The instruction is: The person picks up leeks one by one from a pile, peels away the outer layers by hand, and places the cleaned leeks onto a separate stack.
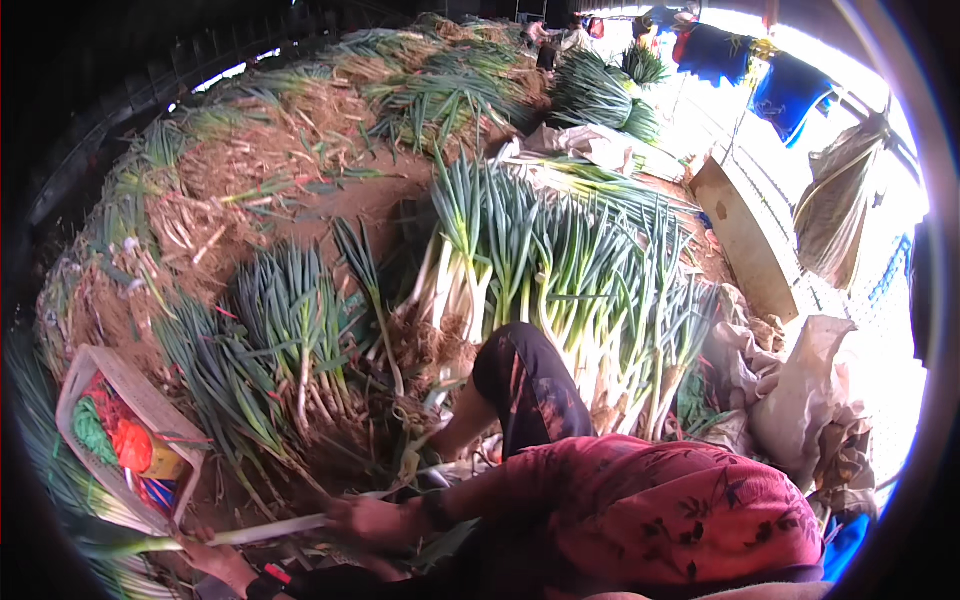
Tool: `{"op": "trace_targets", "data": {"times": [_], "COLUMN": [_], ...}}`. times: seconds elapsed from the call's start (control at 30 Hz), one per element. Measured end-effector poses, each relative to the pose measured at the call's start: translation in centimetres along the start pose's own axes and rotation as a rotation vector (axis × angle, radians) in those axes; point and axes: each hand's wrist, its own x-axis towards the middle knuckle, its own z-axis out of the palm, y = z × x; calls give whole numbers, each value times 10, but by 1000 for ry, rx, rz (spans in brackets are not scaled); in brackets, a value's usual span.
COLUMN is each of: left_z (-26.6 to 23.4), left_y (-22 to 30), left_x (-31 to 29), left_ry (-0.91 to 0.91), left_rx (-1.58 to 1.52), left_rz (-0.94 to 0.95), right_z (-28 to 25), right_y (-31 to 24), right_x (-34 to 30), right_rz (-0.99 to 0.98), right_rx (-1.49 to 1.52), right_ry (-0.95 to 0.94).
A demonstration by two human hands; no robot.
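Observation:
A long green onion [268, 531] lies almost level at the lower left, its green leaves to the left and white stalk to the right. My left hand [218, 563] is closed on it near where the green starts. My right hand [372, 522], slightly blurred, closes round the white stalk farther right. Just beyond my left hand stands a pale open box [90, 365] with green, red and orange netting-like bundles in it. Loose green onions [285, 330] with rooty ends lean in a heap ahead of my hands.
A dense row of cleaner green onions [590, 280] stands upright beyond my bent knee [530, 385]. Crumpled pale sacks [800, 385] and a long board [745, 240] are on the right. More onion piles [440, 100] cover the soil toward the back, where people [570, 40] appear.

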Motion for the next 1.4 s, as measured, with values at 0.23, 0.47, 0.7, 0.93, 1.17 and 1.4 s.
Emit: {"op": "trace_targets", "data": {"times": [0.23, 0.47, 0.7, 0.93, 1.17, 1.4], "left_z": [-1, -41, -66, -2, -52, -35], "left_y": [-23, -42, -31, -25, -12, 1], "left_x": [10, 40, 55, 12, 54, 42], "left_ry": [-54, -53, -351, -402, -393, -76], "left_rx": [-10, -9, -278, -670, -690, -415], "left_rz": [-196, -105, -279, -395, -308, -62], "right_z": [-1, -53, -38, -86, -110, -117], "right_y": [3, -24, 6, 10, -41, 31], "right_x": [30, 1, 0, 20, -16, -78], "right_rz": [170, 22, 267, 263, 201, -113], "right_rx": [-10, 98, 722, 517, 582, -105], "right_ry": [-376, -228, -331, -203, -235, -794]}}
